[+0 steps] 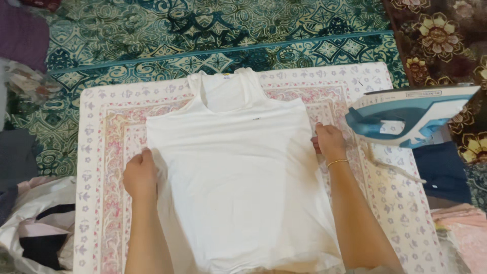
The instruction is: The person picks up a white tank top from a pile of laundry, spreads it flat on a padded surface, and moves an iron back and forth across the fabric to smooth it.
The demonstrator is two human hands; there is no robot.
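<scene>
- A patterned teal and cream carpet (152, 30) covers the floor, with a dark floral rug (446, 35) at the far right corner; on the carpet lies a pale ironing mat (101, 152) printed with pink and lilac flowers, which serves as the pressing surface.
- Well to the left of the left fingers, off the mat's edge, sits a heap of clothes (35, 223) in white, pink and dark cloth, apparently laundry set aside.
- The left hand (140, 175) rests on the left side seam of the white sleeveless vest (238, 172); its fingers curl down onto the fabric edge and seem to pinch or press it, probably to pull the cloth taut, though whether they grip a fold I cannot tell.
- The vest lies flat in the middle of the mat, between the two hands, neckline away from the person and hem toward them; spread like this its front is smooth and open.
- The right hand (329, 142), a thin gold bangle (337, 163) at the wrist, sits on the vest's right side seam; its fingers bend closed over the edge, holding the fabric to stretch it against the left hand's pull.
- Just right of the right fingers stands a blue and white steam iron (411, 114), parked at the mat's right edge, within reach yet clear of the vest; its cord (393, 167) trails down the mat.
- Further right, folded dark blue cloth (444, 170) and pink cloth (464, 228) lie beside the mat.
</scene>
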